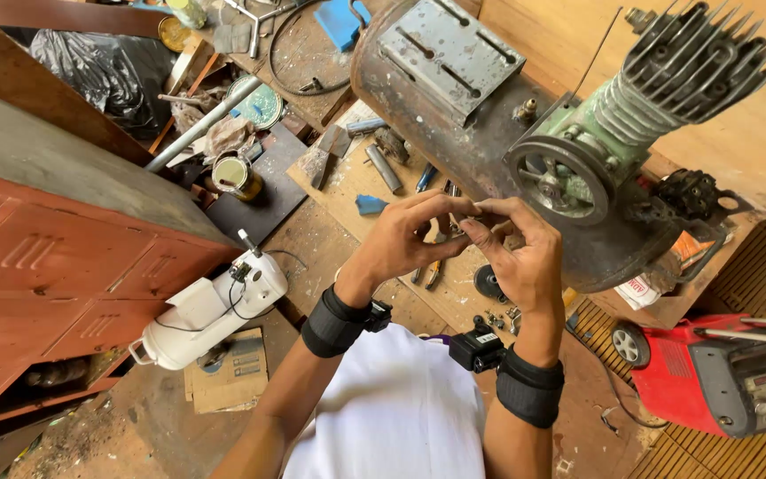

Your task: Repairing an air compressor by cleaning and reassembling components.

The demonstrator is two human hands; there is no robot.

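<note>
Rusty compressor tank; red welder; white kettle

Bright, even daylight, soft short shadows. Slight glare on the white jug. Sharp centre, wide-angle bending at edges; red cabinet lines curve. No motion blur.

Compressor behind the hands, cabinet left, generator right, pliers beneath
</note>
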